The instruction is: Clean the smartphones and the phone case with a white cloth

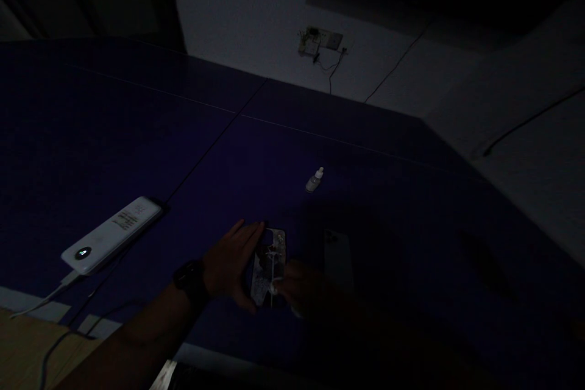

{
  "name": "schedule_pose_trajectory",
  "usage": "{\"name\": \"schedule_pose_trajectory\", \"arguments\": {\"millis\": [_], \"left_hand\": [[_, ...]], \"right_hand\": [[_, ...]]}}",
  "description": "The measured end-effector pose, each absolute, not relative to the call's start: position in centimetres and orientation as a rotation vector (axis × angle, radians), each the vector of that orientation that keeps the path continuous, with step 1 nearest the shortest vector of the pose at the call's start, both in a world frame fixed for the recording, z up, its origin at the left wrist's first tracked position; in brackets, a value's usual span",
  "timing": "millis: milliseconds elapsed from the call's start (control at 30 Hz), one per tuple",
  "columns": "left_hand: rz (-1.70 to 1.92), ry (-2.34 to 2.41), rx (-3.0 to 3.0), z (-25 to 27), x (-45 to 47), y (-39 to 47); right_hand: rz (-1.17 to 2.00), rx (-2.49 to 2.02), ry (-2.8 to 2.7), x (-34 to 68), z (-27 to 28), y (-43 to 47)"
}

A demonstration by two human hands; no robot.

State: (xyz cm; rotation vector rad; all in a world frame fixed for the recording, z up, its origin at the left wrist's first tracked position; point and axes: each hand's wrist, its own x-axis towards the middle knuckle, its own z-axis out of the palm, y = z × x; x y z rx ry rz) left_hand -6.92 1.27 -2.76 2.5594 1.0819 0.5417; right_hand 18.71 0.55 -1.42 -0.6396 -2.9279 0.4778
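A phone case with a patterned back and a camera cutout lies flat on the dark blue floor or mat. My left hand, a dark watch on its wrist, lies flat along the case's left edge, thumb spread toward its lower end. Deep in shadow, my right hand is closed over the case's lower right part. A small white wad shows at its fingertips against the case; whether it is tissue or cotton is unclear. Right of that hand lies a phone with its camera side up.
A small dropper bottle stands beyond the case. At left lies a white power bank with a lit display and a cable. Wall sockets with cords are at the back. The room is very dark.
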Motion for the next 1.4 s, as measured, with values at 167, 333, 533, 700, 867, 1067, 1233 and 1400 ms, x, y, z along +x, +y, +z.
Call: {"name": "schedule_pose_trajectory", "arguments": {"millis": [167, 333, 533, 700, 867, 1067, 1233, 1400], "left_hand": [[0.521, 1.062, 2.558, -2.8, -6.9, 1.3], [0.523, 1.057, 2.534, -2.7, -6.9, 1.2], [0.573, 1.062, 2.547, -3.0, -6.9, 1.3], [0.589, 1.069, 2.549, -3.1, -6.9, 1.3], [0.576, 1.057, 2.559, -2.9, -7.0, 1.3], [0.547, 1.055, 2.558, -3.0, -7.2, 1.3], [0.547, 1.059, 2.558, -3.2, -7.1, 1.3], [0.564, 1.064, 2.548, -3.3, -7.1, 1.3]], "right_hand": [[0.439, -0.637, -2.963, 18.9, -1.5, -0.9], [0.292, -0.698, -2.833, 17.6, -0.5, 6.7], [0.306, -0.779, -2.795, 17.5, -0.3, 7.9], [0.432, -0.731, -2.909, 18.3, -0.6, 1.3], [0.544, -0.795, -2.928, 19.1, -0.2, -0.9], [0.435, -0.698, -2.61, 17.5, -0.4, 3.9], [0.415, -0.733, -2.6, 15.9, -0.9, 5.6], [0.444, -0.595, -2.719, 16.4, -1.2, 2.4]]}}
